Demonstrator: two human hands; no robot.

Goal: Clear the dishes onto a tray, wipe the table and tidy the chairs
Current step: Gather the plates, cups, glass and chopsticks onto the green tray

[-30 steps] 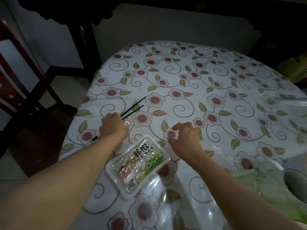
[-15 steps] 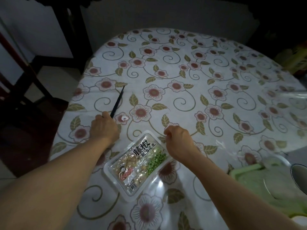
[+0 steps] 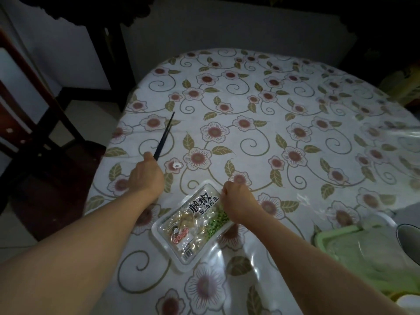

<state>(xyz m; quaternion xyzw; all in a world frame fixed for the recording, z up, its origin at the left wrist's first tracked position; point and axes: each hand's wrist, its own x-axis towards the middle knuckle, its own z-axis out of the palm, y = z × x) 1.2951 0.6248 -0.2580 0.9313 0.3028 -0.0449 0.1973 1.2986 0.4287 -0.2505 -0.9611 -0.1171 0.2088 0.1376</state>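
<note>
My left hand [image 3: 146, 176] is closed around a pair of dark chopsticks [image 3: 164, 137], whose tips point away from me above the flowered tablecloth [image 3: 272, 123]. A sealed plastic food pack [image 3: 193, 223] with black lettering, pale pieces and green peas lies between my arms. My right hand [image 3: 238, 202] grips that pack at its far right corner, fingers curled over the rim. A light green tray [image 3: 327, 237] sits at the lower right, partly cut off by the frame edge.
A round metal dish [image 3: 409, 239] rests on the tray at the right edge. A dark wooden chair [image 3: 29, 123] stands left of the table. Dark furniture lines the back wall. A small white scrap [image 3: 176, 165] lies on the cloth beside my left hand.
My left hand has lifted the chopsticks off the table and swung them to point away from me. My right hand has moved down from open above the cloth to close on the food pack's corner.
</note>
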